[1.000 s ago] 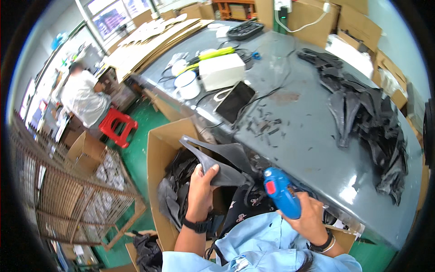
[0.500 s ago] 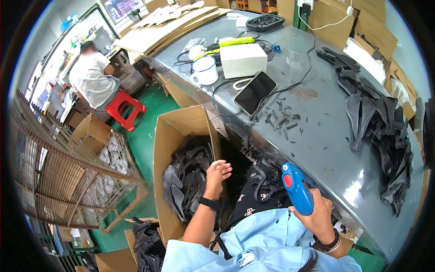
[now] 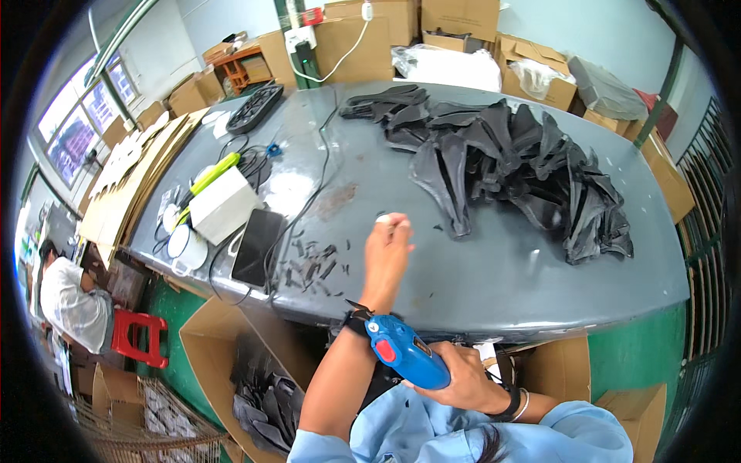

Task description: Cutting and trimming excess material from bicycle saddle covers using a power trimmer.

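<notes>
My left hand (image 3: 388, 245) reaches over the grey table, fingers curled together. A small dark bit shows at the fingertips, and I cannot tell whether it is held. My right hand (image 3: 463, 378) is wrapped round a blue handheld power tool (image 3: 413, 356) with a red button. The tool's front end overlaps my left wrist in view, so its working tip cannot be made out. Beyond my left hand, to the right, lies a long heap of dark grey moulded pieces (image 3: 502, 154). Small black scraps (image 3: 312, 266) are scattered on the table to the left.
Left on the table are a phone (image 3: 258, 247), a white box (image 3: 225, 202), an enamel mug (image 3: 187, 248), cables and a black tray (image 3: 255, 108). A cardboard box (image 3: 208, 332) with more dark pieces stands below the edge. A person in white (image 3: 76, 301) sits far left.
My view has swung right toward the table. My left hand has gone from over the cardboard box to above the tabletop, its fingers drawn together. My right hand keeps hold of the blue tool.
</notes>
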Demonstrator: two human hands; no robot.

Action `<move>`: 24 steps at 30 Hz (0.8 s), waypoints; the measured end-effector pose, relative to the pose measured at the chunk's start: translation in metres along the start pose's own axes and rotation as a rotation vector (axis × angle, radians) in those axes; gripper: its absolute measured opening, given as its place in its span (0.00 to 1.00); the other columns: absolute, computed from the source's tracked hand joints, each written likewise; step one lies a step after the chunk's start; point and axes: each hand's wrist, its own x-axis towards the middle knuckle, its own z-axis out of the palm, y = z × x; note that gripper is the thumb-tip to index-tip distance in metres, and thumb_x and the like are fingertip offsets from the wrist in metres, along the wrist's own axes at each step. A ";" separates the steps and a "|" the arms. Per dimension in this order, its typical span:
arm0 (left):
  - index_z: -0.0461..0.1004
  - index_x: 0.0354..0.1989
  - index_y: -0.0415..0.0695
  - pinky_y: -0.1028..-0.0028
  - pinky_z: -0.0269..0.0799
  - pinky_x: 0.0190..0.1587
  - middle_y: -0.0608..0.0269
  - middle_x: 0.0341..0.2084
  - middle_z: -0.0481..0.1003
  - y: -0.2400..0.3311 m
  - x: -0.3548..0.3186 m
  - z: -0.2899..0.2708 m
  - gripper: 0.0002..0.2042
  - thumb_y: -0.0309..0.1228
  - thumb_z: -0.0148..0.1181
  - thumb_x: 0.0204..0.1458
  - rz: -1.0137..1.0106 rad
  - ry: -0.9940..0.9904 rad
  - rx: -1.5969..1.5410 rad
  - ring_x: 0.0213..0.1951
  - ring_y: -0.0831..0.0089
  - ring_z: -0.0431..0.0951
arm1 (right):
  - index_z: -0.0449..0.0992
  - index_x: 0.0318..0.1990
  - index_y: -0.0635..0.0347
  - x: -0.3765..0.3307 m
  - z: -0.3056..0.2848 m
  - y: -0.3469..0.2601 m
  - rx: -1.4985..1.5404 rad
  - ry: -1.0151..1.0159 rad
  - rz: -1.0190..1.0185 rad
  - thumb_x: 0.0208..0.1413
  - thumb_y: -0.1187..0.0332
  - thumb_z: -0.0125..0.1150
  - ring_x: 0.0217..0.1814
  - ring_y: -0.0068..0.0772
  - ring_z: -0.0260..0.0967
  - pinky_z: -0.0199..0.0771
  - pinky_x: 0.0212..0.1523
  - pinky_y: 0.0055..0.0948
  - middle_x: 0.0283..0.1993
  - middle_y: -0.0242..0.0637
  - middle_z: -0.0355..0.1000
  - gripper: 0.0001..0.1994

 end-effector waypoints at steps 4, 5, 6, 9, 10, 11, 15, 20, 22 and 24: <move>0.66 0.43 0.34 0.65 0.71 0.39 0.48 0.37 0.73 -0.025 0.032 0.080 0.19 0.39 0.55 0.51 -0.046 0.044 0.341 0.38 0.58 0.75 | 0.67 0.37 0.68 -0.005 -0.011 0.007 0.053 0.107 0.025 0.36 0.59 0.75 0.26 0.40 0.74 0.73 0.28 0.32 0.27 0.45 0.72 0.27; 0.65 0.44 0.33 0.61 0.70 0.42 0.43 0.38 0.73 -0.035 0.037 0.089 0.21 0.40 0.56 0.50 -0.088 0.173 0.363 0.41 0.48 0.74 | 0.67 0.36 0.67 -0.006 -0.010 0.003 0.077 0.122 0.041 0.35 0.58 0.75 0.26 0.39 0.74 0.73 0.28 0.31 0.27 0.44 0.72 0.27; 0.64 0.44 0.33 0.60 0.70 0.42 0.44 0.38 0.73 -0.041 0.041 0.095 0.21 0.39 0.56 0.48 -0.065 0.220 0.442 0.40 0.49 0.75 | 0.67 0.36 0.66 -0.009 -0.007 0.008 0.068 0.142 0.009 0.34 0.58 0.76 0.24 0.37 0.73 0.72 0.26 0.31 0.26 0.43 0.71 0.27; 0.65 0.42 0.35 0.58 0.71 0.41 0.46 0.38 0.74 -0.025 0.048 0.098 0.21 0.36 0.60 0.43 -0.223 0.200 0.621 0.38 0.51 0.76 | 0.69 0.38 0.67 -0.013 -0.007 0.009 0.070 0.139 0.140 0.34 0.63 0.75 0.29 0.43 0.74 0.73 0.30 0.33 0.30 0.47 0.73 0.25; 0.66 0.41 0.37 0.60 0.73 0.40 0.49 0.37 0.75 -0.024 0.051 0.108 0.20 0.33 0.61 0.41 -0.212 0.197 0.668 0.38 0.53 0.77 | 0.69 0.39 0.65 -0.015 -0.010 0.007 0.034 0.166 0.150 0.33 0.63 0.76 0.30 0.41 0.74 0.72 0.32 0.33 0.31 0.46 0.72 0.26; 0.67 0.41 0.35 0.63 0.73 0.42 0.45 0.35 0.75 -0.038 0.061 0.110 0.21 0.35 0.61 0.40 -0.178 0.107 0.705 0.41 0.54 0.76 | 0.68 0.39 0.65 -0.022 -0.006 0.018 0.057 0.183 0.136 0.32 0.63 0.76 0.30 0.39 0.73 0.72 0.32 0.34 0.29 0.44 0.72 0.27; 0.72 0.30 0.37 0.63 0.71 0.41 0.45 0.34 0.75 -0.036 0.064 0.107 0.11 0.32 0.55 0.42 -0.246 0.088 0.422 0.38 0.51 0.76 | 0.66 0.36 0.64 -0.021 -0.007 0.014 0.218 0.260 0.368 0.33 0.65 0.75 0.27 0.31 0.68 0.69 0.32 0.30 0.27 0.38 0.69 0.25; 0.62 0.24 0.40 0.69 0.70 0.18 0.58 0.16 0.67 -0.030 0.018 0.040 0.06 0.27 0.52 0.45 -0.240 0.018 -0.360 0.19 0.70 0.72 | 0.65 0.42 0.65 -0.018 -0.010 0.018 0.247 0.343 0.437 0.37 0.69 0.72 0.31 0.24 0.67 0.68 0.34 0.23 0.33 0.34 0.69 0.24; 0.60 0.23 0.40 0.71 0.71 0.19 0.61 0.15 0.67 -0.035 -0.016 0.015 0.07 0.25 0.53 0.45 -0.120 -0.004 -0.330 0.18 0.73 0.71 | 0.63 0.47 0.65 -0.008 -0.010 0.024 0.274 0.466 0.472 0.42 0.71 0.67 0.31 0.22 0.66 0.68 0.36 0.24 0.32 0.32 0.67 0.24; 0.60 0.24 0.40 0.73 0.70 0.19 0.61 0.15 0.67 -0.010 -0.062 -0.005 0.07 0.25 0.53 0.45 -0.086 -0.020 -0.058 0.18 0.74 0.72 | 0.63 0.47 0.65 0.004 -0.014 0.028 0.314 0.483 0.478 0.41 0.71 0.69 0.33 0.23 0.67 0.68 0.37 0.24 0.35 0.34 0.68 0.25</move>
